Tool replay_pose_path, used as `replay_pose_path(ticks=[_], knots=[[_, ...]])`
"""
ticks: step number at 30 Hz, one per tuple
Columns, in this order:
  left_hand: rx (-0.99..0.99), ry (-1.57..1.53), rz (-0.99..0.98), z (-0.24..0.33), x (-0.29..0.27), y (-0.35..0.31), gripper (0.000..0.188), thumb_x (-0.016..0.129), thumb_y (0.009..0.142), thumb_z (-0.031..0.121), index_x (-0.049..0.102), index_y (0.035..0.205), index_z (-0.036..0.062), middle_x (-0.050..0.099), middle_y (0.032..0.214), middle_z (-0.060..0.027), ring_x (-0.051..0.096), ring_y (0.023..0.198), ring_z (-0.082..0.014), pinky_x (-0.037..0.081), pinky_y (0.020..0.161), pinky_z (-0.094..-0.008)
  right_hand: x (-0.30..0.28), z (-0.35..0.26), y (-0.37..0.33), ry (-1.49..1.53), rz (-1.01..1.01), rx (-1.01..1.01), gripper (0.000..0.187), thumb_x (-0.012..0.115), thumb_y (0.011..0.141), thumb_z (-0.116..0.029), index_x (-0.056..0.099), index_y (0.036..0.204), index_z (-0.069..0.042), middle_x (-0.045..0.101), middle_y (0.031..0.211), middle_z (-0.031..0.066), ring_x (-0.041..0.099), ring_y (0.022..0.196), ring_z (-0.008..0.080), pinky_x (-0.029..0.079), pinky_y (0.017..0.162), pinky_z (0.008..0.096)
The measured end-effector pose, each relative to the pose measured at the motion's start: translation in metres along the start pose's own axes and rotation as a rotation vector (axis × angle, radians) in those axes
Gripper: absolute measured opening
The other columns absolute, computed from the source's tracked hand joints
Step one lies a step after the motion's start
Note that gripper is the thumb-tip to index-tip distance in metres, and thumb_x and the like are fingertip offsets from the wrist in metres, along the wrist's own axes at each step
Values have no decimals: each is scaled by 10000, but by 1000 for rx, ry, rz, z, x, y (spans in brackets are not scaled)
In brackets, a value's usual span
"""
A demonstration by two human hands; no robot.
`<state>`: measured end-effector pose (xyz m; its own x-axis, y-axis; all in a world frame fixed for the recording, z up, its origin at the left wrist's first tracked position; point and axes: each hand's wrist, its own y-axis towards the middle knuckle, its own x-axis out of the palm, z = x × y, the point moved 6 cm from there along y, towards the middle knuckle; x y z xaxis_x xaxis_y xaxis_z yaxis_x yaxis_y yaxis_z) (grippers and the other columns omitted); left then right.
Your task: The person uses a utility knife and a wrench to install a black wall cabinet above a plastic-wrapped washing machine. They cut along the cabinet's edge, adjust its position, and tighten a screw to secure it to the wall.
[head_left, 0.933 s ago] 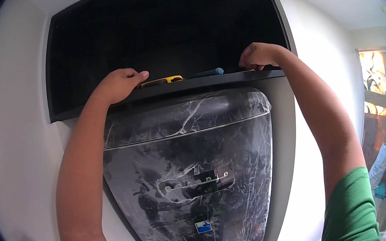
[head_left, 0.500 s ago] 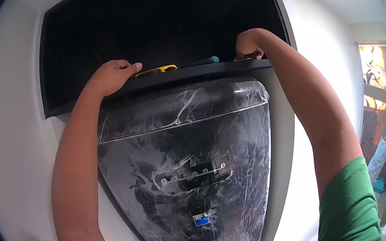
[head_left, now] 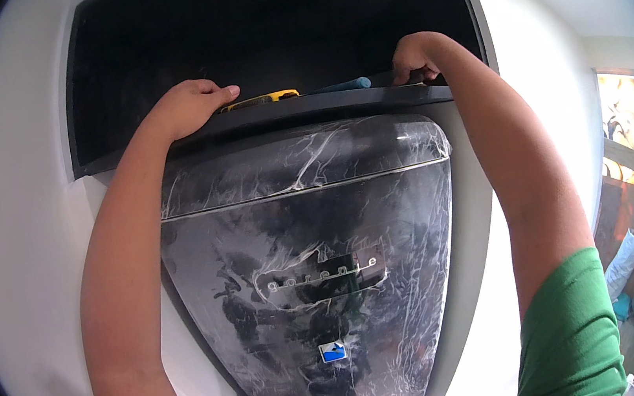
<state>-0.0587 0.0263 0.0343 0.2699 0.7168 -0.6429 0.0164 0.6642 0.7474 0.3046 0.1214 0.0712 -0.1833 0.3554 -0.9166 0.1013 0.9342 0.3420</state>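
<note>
A sideways sweep of the left hand (head_left: 191,106) could knock the yellow tool (head_left: 285,93) off the black shelf (head_left: 321,105), since it lies near the front edge, just beside that hand's loosely bent fingers (the right hand's (head_left: 420,55) curl downward; I cannot tell what either grips), with the blue tool (head_left: 352,84) between both hands.

Left arm (head_left: 120,301) and right arm (head_left: 525,180) both raised, left hand (head_left: 191,109) pointing its thumb (head_left: 228,93) inward, right hand (head_left: 418,56) bent down at the wrist (head_left: 444,49), fingers (head_left: 402,75) curled!
</note>
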Motion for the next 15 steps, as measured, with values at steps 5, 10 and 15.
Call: replay_pose_path(ticks=[5, 10, 15], knots=[[7, -28, 2, 1, -1, -2, 597, 546, 942, 595, 720, 1185, 77, 695, 1159, -149, 661, 1072, -271, 482, 980, -392, -34, 3, -36, 12, 366, -170, 216, 756, 833, -179, 696, 990, -43, 611, 801, 67, 547, 710, 202, 426, 573, 348], [89, -12, 192, -13, -17, -14, 512, 573, 946, 539, 742, 1104, 82, 708, 1042, -167, 676, 996, -289, 509, 897, -390, -28, 36, -105, 411, 708, -402, 265, 700, 884, -182, 673, 1085, -12, 689, 986, 132, 635, 909, 266, 497, 835, 397], [371, 125, 474, 5, -18, -23, 422, 584, 959, 445, 722, 876, 55, 684, 870, -137, 648, 861, -347, 512, 766, -447, 60, 96, -177, 1084, 738, -642, 301, 690, 905, -154, 621, 1140, 22, 665, 1057, 84, 617, 963, 152, 478, 866, 292]])
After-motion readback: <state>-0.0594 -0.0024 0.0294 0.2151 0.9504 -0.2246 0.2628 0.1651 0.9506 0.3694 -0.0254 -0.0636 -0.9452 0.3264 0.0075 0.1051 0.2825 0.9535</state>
